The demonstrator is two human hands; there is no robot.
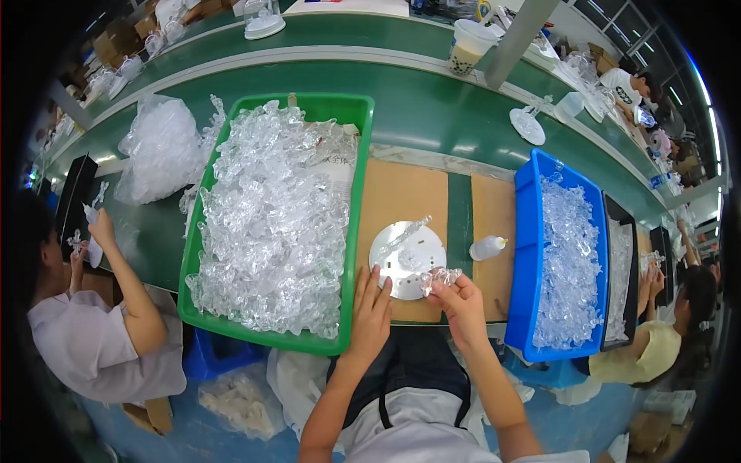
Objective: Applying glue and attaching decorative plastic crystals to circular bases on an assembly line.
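Note:
A shiny round white disc (417, 255) with small holes lies on the brown board in front of me. A long clear plastic piece (407, 234) lies across its far part. My left hand (370, 315) rests at the disc's near left edge, fingers stretched out and holding nothing. Over the disc's near right edge, my right hand (463, 306) pinches a clear plastic part (440, 279) of faceted look. Just right of the disc lies a small white squeeze bottle (488, 247) with a yellowish tip, tilted on the board.
At left stands a big green tray (365, 147) heaped with clear plastic parts. On the right are a blue bin (523, 255) and a black tray (634, 309) of similar pieces. A drink cup (469, 48) stands on the rear ledge. Co-workers sit on both sides.

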